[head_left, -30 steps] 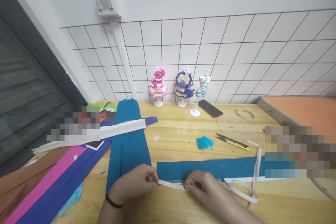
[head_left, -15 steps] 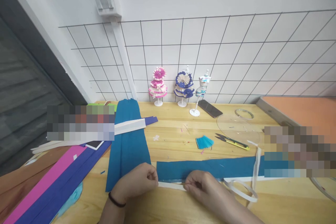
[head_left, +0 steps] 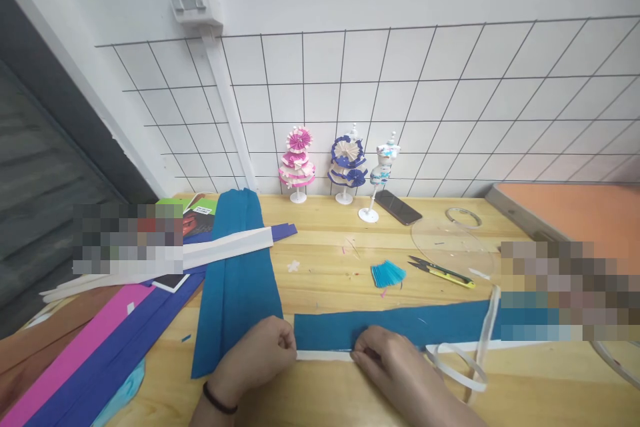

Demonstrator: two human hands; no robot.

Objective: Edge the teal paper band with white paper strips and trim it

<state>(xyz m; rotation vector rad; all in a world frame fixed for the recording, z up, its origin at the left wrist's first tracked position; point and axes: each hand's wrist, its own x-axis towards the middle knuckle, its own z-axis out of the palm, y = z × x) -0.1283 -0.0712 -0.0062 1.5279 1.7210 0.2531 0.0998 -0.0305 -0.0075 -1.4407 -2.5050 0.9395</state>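
Observation:
A narrow white strip (head_left: pixel 325 355) runs along the near edge of a flat teal strip (head_left: pixel 345 330). My left hand (head_left: pixel 265 347) is closed in a pinch on the white strip's left end, beside the teal strip's left corner. Farther right, my right hand (head_left: pixel 383 353) pinches the same white strip against the teal edge. Beyond my right hand the white strip loops loosely on the table. A wider folded teal piece (head_left: pixel 240 287) lies to the left, partly behind my left hand.
Brown, pink and purple strips (head_left: pixel 115 347) lie at the left. Yellow snips (head_left: pixel 443 271), a pleated turquoise piece (head_left: pixel 388 273) and a phone (head_left: pixel 398 207) lie beyond the teal strip. Small decorated stands (head_left: pixel 298 167) line the wall. An orange-topped object (head_left: pixel 575 213) is at the right.
The white strip now lies against the teal edge, where a gap showed before. My left hand has shifted slightly left and down. The view has moved slightly.

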